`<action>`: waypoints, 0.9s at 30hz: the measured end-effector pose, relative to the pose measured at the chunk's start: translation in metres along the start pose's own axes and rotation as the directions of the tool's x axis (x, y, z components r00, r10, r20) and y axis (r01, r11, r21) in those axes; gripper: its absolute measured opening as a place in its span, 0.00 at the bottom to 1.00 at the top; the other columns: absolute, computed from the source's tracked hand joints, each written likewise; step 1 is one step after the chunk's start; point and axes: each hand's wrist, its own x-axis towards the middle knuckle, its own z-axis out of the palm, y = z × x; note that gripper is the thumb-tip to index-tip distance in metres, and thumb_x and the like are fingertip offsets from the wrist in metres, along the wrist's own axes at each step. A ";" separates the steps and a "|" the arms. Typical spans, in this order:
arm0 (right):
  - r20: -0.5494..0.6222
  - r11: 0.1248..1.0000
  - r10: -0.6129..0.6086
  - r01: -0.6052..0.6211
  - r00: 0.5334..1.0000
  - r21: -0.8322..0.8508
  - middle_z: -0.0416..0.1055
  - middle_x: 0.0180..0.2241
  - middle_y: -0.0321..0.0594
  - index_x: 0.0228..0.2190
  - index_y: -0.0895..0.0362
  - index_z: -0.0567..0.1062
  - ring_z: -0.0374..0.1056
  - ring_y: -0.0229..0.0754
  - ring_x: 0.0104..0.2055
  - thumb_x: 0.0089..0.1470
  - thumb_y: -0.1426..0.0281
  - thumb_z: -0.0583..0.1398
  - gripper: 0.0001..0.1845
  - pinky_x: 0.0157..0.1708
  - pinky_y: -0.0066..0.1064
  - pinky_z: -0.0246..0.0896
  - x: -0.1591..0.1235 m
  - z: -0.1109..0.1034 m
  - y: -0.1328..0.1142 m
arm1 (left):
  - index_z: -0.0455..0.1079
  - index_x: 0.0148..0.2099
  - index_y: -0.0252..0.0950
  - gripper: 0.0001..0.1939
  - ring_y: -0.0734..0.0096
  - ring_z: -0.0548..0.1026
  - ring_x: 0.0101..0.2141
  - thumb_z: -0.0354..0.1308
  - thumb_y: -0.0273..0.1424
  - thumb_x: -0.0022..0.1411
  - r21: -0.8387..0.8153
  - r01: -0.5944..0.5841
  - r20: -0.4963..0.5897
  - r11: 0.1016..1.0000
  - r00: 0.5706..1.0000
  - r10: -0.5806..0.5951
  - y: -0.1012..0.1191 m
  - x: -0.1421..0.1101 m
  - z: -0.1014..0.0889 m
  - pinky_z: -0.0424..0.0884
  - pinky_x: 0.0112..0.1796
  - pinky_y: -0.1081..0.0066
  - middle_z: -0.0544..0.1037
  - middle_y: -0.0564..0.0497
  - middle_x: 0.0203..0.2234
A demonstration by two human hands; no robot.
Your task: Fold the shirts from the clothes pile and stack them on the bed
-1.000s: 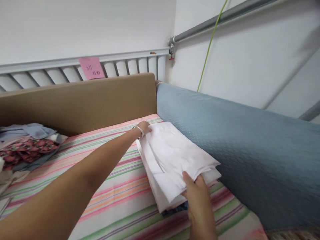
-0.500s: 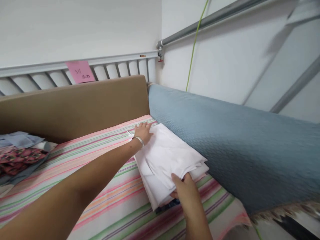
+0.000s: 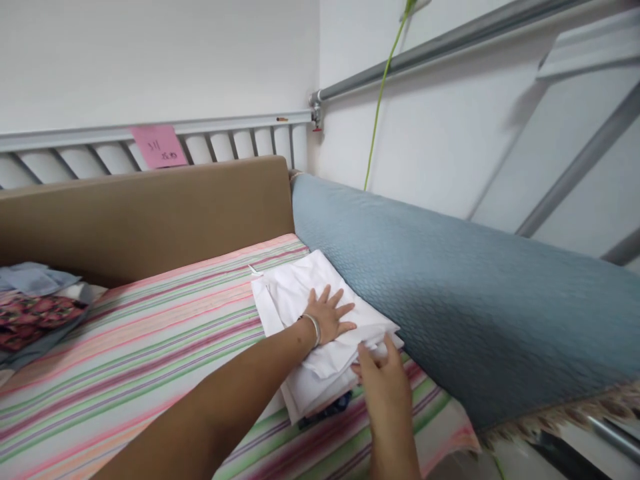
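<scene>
A folded white cloth [image 3: 285,293] lies on the striped bedsheet [image 3: 150,347], close against the blue padded side cushion [image 3: 450,280]. My left hand [image 3: 330,317], with a silver bracelet at the wrist, lies flat on top of the cloth with its fingers spread. My right hand [image 3: 383,377] touches the cloth's near right corner, fingers fairly straight and resting on the edge. A dark garment [image 3: 336,407] peeks out from under the white stack.
A tan headboard [image 3: 150,207] runs across the back, with white slats and a pink note [image 3: 157,147] above it. A heap of clothes [image 3: 30,310] lies at the far left. A grey pipe [image 3: 450,40] and a green cord [image 3: 377,107] run along the right wall.
My left hand has slid from the far corner of the white cloth toward me onto its middle. My right hand stays at the near edge. The view has shifted slightly right.
</scene>
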 end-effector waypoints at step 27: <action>0.322 0.631 -0.528 0.617 0.786 -0.471 0.61 0.53 0.52 0.52 0.57 0.63 0.57 0.57 0.55 0.55 0.56 0.44 0.29 0.50 0.54 0.53 0.011 0.043 0.028 | 0.48 0.62 0.43 0.28 0.58 0.40 0.62 0.41 0.46 0.63 -0.081 0.045 -0.276 0.996 0.959 -0.066 -0.036 -0.166 -0.021 0.44 0.56 0.43 0.47 0.50 0.63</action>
